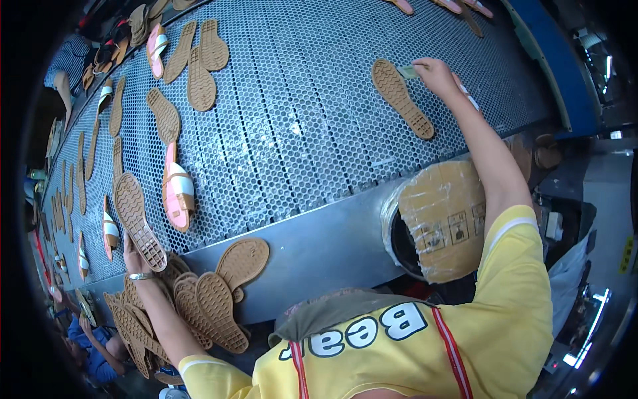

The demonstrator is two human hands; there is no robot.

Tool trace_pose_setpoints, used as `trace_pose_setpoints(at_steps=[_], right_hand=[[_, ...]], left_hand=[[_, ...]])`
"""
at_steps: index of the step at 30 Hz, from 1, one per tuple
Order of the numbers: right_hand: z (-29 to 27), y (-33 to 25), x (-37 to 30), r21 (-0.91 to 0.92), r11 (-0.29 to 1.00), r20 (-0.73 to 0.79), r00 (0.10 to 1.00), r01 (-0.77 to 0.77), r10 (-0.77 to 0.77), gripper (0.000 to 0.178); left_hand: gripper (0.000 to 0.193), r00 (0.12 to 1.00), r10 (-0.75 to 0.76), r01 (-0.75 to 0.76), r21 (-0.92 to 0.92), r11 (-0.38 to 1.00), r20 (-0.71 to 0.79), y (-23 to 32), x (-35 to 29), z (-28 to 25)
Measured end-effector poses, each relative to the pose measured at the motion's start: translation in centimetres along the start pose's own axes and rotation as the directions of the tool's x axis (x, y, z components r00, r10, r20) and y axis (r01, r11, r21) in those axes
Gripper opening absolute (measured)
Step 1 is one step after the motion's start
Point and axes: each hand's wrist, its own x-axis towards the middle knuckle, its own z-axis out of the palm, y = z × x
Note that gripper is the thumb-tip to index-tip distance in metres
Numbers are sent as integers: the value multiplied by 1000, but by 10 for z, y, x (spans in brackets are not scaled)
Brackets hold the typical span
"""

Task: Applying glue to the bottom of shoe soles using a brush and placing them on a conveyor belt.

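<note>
At the lower left, my left hand (132, 258) is closed on a tan shoe sole (138, 216), held with its grooved tread facing up. The sole covers most of the fingers. Over on the right, my right hand (435, 76) is closed round a thin tool whose flat, pale green end (408, 71) reaches the upper edge of another tan sole (402, 98). That sole lies tread up on the blue honeycomb-patterned conveyor belt (299, 100). Whether the green end touches it I cannot tell.
Several loose soles (216, 309) are heaped below the belt's metal edge (312, 236) by my left arm. Pink-lined sandals (177, 193) and more soles lie on the belt's left. A plastic-wrapped cardboard piece (445, 223) sits under my right arm. Another person in blue (100, 349) is at the lower left.
</note>
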Motion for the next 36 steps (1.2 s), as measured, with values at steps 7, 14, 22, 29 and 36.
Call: trace_pose_setpoints(at_steps=[7,14,22,29,36], right_hand=[[32,20,50,-208,927,-32,946,311,-324,22],[27,40,69,-292,930,24,974,222,-225,21],[29,17,75,-334,854,209,915,399,-346,20],[27,15,80,-414,742,233,850,527,-473,17],[32,21,78,-461,778,249,904,427,-348,16]], left_hand=[[48,804,373,80,705,704,-464,22,19,21],[45,894,242,-395,918,28,378,-79,68,253],[47,416,-222,-900,364,-241,882,-237,157,455],[51,537,-372,-818,362,-447,757,-281,213,523],[53,567,-365,-805,403,-435,739,-283,218,525]])
